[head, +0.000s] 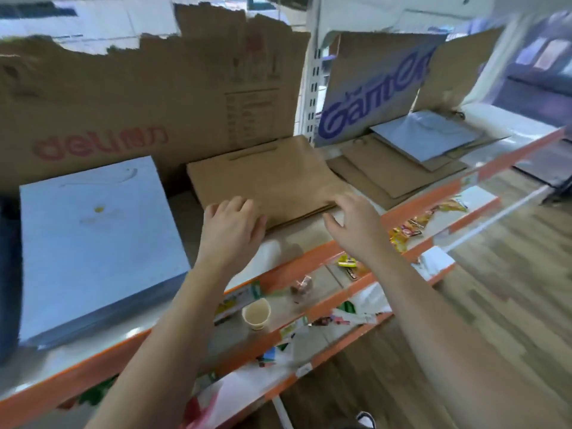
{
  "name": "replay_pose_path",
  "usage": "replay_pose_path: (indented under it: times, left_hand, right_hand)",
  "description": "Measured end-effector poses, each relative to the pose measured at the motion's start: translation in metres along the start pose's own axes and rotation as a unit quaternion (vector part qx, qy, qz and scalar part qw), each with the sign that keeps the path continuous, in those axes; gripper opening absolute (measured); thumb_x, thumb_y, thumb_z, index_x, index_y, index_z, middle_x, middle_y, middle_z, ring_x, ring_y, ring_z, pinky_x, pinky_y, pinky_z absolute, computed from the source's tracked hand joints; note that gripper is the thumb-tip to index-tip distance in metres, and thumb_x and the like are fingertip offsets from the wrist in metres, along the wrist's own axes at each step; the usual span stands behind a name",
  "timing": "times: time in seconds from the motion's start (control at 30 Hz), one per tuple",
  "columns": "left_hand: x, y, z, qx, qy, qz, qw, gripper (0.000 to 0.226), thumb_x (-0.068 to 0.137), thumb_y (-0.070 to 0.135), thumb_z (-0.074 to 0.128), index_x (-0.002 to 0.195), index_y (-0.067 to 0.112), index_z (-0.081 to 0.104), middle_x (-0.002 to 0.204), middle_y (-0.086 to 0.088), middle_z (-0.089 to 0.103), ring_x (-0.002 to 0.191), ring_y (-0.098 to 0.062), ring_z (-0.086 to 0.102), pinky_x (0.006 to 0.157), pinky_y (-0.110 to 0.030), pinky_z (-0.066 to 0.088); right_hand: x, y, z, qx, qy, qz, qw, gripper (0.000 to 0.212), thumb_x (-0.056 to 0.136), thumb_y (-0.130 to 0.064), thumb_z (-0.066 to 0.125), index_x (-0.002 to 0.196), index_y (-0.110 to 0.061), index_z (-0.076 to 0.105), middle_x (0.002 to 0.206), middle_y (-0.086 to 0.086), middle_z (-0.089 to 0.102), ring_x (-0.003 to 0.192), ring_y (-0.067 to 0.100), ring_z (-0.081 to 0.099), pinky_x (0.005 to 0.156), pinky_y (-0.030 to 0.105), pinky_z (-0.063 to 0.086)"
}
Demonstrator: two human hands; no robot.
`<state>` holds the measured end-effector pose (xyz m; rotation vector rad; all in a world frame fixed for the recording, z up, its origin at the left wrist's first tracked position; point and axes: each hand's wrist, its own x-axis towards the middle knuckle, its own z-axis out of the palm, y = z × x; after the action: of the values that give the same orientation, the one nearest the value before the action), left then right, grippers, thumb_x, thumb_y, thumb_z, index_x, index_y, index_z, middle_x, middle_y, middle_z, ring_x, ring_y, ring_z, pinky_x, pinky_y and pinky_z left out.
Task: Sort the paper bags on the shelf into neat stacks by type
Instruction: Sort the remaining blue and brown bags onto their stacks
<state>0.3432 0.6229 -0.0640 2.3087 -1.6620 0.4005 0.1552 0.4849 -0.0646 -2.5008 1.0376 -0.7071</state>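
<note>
Head view: my left hand [230, 226] and right hand [349, 224], fingers spread and gripping nothing, meet the near edge of the brown bag stack [266, 178] at 12 o'clock. The white bag stack [96, 243] lies squared at 9 o'clock. I judge the mixed pile [402, 162] at 2 o'clock not yet sorted.
</note>
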Motion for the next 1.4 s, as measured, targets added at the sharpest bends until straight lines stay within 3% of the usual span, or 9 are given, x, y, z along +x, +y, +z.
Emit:
replay_pose_path:
  times: [0.17,0.33,0.57,0.7,0.83,1.03,1.17,1.3,1.4]
  left_hand:
    - [0.058,0.11,0.034,-0.063,0.017,-0.017,0.998,0.034,0.089,0.037,0.039,0.098,0.015,0.063,0.093,-0.005,0.063,0.087,-0.033,0.061,0.075,-0.039,0.038]
    - [0.108,0.183,0.066,-0.117,-0.011,0.005,0.993,0.043,0.088,0.041,0.034,0.104,0.016,0.065,0.097,-0.003,0.065,0.091,-0.029,0.062,0.08,-0.04,0.042]
    - [0.197,0.24,0.118,-0.08,-0.052,0.012,0.995,0.052,0.091,0.046,0.025,0.106,0.016,0.064,0.105,-0.006,0.065,0.098,-0.03,0.061,0.083,-0.045,0.046]
    - [0.245,0.266,0.144,-0.105,-0.041,-0.012,0.994,0.032,0.095,0.036,0.043,0.116,0.018,0.06,0.115,-0.008,0.062,0.107,-0.031,0.057,0.092,-0.045,0.037]
    - [0.282,0.286,0.165,-0.128,-0.047,-0.023,0.99,0.031,0.096,0.034,0.048,0.119,0.018,0.059,0.117,-0.005,0.062,0.108,-0.029,0.057,0.093,-0.044,0.036]
    - [0.321,0.305,0.185,-0.117,-0.066,-0.057,0.989,0.032,0.097,0.036,0.043,0.122,0.02,0.056,0.12,-0.002,0.06,0.11,-0.024,0.055,0.097,-0.042,0.035]
    - [0.34,0.318,0.195,-0.101,-0.061,-0.11,0.987,0.03,0.096,0.035,0.045,0.12,0.02,0.056,0.119,-0.002,0.06,0.109,-0.023,0.056,0.095,-0.043,0.037]
    - [0.344,0.339,0.197,-0.093,-0.055,-0.174,0.979,0.031,0.096,0.034,0.047,0.122,0.02,0.056,0.123,-0.004,0.058,0.114,-0.024,0.053,0.099,-0.046,0.036]
    - [0.34,0.357,0.196,-0.085,-0.05,-0.212,0.972,0.032,0.096,0.033,0.048,0.124,0.018,0.056,0.125,-0.005,0.057,0.114,-0.026,0.053,0.097,-0.047,0.037]
  right_hand:
    - [0.009,0.111,-0.066,-0.031,-0.004,0.018,0.999,0.033,0.088,-0.02,0.061,0.12,-0.012,0.063,0.116,0.008,0.064,0.109,0.025,0.058,0.091,0.034,0.042]
    - [0.022,0.198,-0.103,-0.02,-0.003,0.056,0.998,0.037,0.089,-0.027,0.055,0.121,-0.011,0.063,0.12,0.008,0.064,0.114,0.026,0.057,0.094,0.03,0.039]
    - [0.067,0.297,-0.125,-0.016,0.011,0.093,0.995,0.032,0.088,-0.025,0.06,0.115,-0.01,0.066,0.112,0.01,0.066,0.108,0.028,0.059,0.089,0.029,0.039]
    - [0.109,0.341,-0.14,-0.028,0.027,0.116,0.992,0.03,0.087,-0.026,0.065,0.11,-0.008,0.067,0.106,0.012,0.066,0.1,0.032,0.061,0.078,0.03,0.042]
    - [0.144,0.379,-0.151,-0.027,0.014,0.157,0.987,0.036,0.087,-0.034,0.065,0.12,-0.019,0.065,0.118,0.003,0.061,0.11,0.022,0.057,0.082,0.032,0.044]
    - [0.197,0.444,-0.153,-0.023,-0.004,0.146,0.989,0.031,0.088,-0.032,0.063,0.114,-0.016,0.068,0.111,0.007,0.066,0.106,0.026,0.06,0.083,0.036,0.049]
    - [0.24,0.488,-0.154,-0.032,-0.017,0.185,0.982,0.049,0.091,-0.044,0.059,0.126,-0.01,0.059,0.131,0.014,0.055,0.125,0.035,0.043,0.1,0.045,0.041]
    - [0.277,0.515,-0.153,-0.106,-0.089,0.177,0.974,0.062,0.086,-0.06,0.052,0.118,-0.008,0.056,0.12,0.017,0.058,0.115,0.038,0.046,0.091,0.041,0.04]
    - [0.292,0.521,-0.153,-0.102,-0.113,0.161,0.975,0.074,0.078,-0.06,0.065,0.126,-0.006,0.05,0.124,0.017,0.053,0.118,0.036,0.045,0.095,0.04,0.039]
